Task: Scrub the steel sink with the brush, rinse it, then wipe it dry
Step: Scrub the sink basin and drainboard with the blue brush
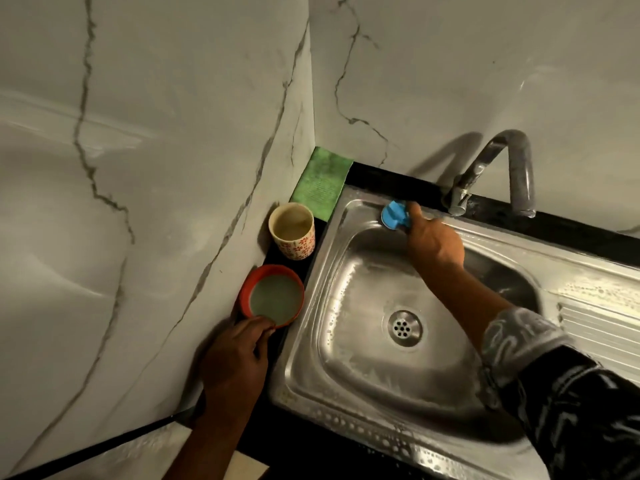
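Observation:
The steel sink [363, 372] fills the lower right, wet and soapy, with a round drain [404, 328] in its basin. My right hand [433, 240] grips a blue brush [394, 215] and holds it against the sink's far left rim. My left hand [235, 358] holds the near edge of a red bowl [273, 296] of cloudy liquid on the black counter left of the sink. A folded green cloth [322, 183] lies in the corner behind the sink.
A patterned cup [292, 232] stands between the red bowl and the green cloth. A curved steel tap [498, 168] rises behind the sink. A ridged draining board [599, 317] lies to the right. Marble walls close in on the left and back.

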